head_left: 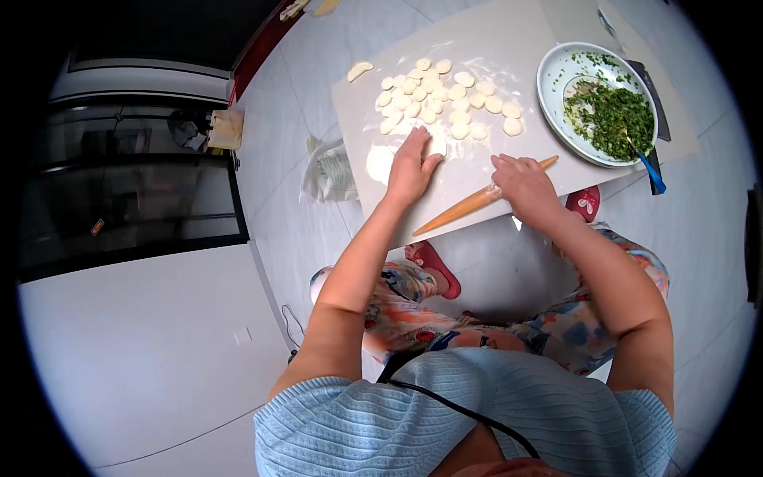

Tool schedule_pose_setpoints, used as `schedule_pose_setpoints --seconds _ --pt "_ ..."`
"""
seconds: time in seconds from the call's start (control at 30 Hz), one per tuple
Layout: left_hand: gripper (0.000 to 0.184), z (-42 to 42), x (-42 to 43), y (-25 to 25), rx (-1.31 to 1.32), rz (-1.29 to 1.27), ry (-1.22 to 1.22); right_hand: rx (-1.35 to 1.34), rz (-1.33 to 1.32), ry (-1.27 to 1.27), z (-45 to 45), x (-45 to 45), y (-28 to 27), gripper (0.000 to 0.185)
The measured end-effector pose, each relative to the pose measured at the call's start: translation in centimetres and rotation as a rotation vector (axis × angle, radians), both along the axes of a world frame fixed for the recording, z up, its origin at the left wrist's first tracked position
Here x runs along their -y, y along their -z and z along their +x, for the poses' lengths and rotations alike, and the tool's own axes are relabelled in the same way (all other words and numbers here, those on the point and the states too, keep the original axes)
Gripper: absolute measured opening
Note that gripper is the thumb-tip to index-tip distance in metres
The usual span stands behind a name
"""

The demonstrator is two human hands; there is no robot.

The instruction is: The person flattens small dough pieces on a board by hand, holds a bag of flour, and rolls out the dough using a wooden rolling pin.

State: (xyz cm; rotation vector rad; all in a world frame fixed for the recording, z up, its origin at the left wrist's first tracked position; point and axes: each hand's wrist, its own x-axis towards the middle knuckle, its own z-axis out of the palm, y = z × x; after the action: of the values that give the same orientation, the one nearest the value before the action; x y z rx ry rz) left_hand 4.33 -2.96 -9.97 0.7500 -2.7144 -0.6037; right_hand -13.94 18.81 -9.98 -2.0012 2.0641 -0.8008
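Note:
My right hand [527, 189] rests over a wooden rolling pin [455, 211], its fingers curled onto the tapered stick, which lies slantwise near the board's front edge. Farther left, my left hand [410, 168] lies with fingers stretched out at the edge of a flattened dough round [435, 143], which it partly covers. Beside that hand is a flat white dough wrapper [380, 164]. Beyond both hands, several small pressed dough pieces [438, 93] are spread on the floured board [469, 179]. A folded dumpling [360, 71] sits apart at the far left.
A large white bowl [548, 103] of chopped green filling [612, 119] stands at the right, with a blue-handled spoon [653, 173] leaning in it. A dark flat object [653, 103] lies partly under the bowl. Left of the board, a plastic bag [327, 172] rests on the tiled floor.

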Motion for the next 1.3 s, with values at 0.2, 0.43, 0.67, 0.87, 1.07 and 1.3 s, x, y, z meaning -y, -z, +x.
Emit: schedule_pose_setpoints --seconds 0.2,0.43,0.67,0.87,1.07,1.3 --pt "0.072 1.2 -5.0 -0.2 0.244 0.047 0.201 -0.035 -0.041 -0.028 -0.8 0.2 0.3 0.028" --pt "0.066 3.4 -6.5 -0.8 0.157 0.084 -0.04 0.033 0.064 -0.017 -1.4 0.4 -0.4 0.027" --pt "0.067 -3.3 1.0 1.9 0.105 -0.154 -0.376 -0.183 0.124 0.196 -0.8 3.2 -1.8 0.06" --pt "0.07 -0.8 -2.2 1.1 0.171 -0.213 -0.259 -0.136 0.327 0.227 -1.1 2.0 -1.6 0.071" --pt "0.072 0.3 -4.0 0.8 0.236 -0.124 -0.285 -0.126 0.25 0.212 -0.9 2.2 -2.0 0.072" --pt "0.066 -6.8 1.4 0.8 0.107 -0.219 -0.375 -0.045 0.261 0.429 -1.9 2.6 -0.6 0.073"
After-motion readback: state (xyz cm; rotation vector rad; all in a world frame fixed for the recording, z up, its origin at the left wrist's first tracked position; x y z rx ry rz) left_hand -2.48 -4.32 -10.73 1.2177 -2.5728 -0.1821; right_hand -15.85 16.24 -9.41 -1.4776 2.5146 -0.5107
